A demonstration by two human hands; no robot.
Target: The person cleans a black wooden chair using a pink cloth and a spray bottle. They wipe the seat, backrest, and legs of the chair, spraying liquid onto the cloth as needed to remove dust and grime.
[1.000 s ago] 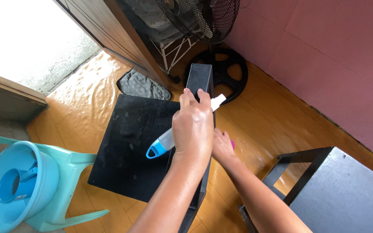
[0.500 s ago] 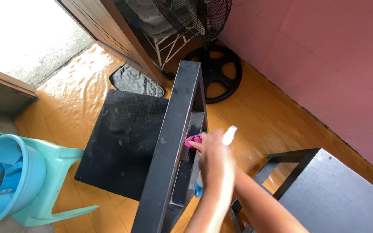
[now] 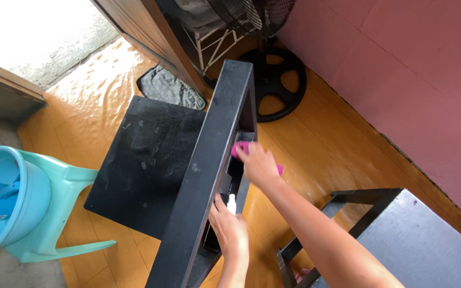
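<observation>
A black side table (image 3: 209,154) lies tipped on its side on the floor, its leg rail running up the middle of the view. My right hand (image 3: 259,164) presses a pink cloth (image 3: 239,149) against the inner side of the rail. Lower down, my left hand (image 3: 229,230) grips a spray bottle (image 3: 231,203); only its white top shows above my fingers, close to the rail.
A second black table (image 3: 417,245) stands at the lower right. A teal plastic chair (image 3: 60,213) carrying a blue basin (image 3: 6,202) sits at left. A black fan base (image 3: 273,80) and a grey rag (image 3: 169,88) lie beyond, by a pink wall (image 3: 401,69).
My left hand with the spray bottle came down from above the table to beside the rail. My right hand and the pink cloth slid a little further up the inside of the rail.
</observation>
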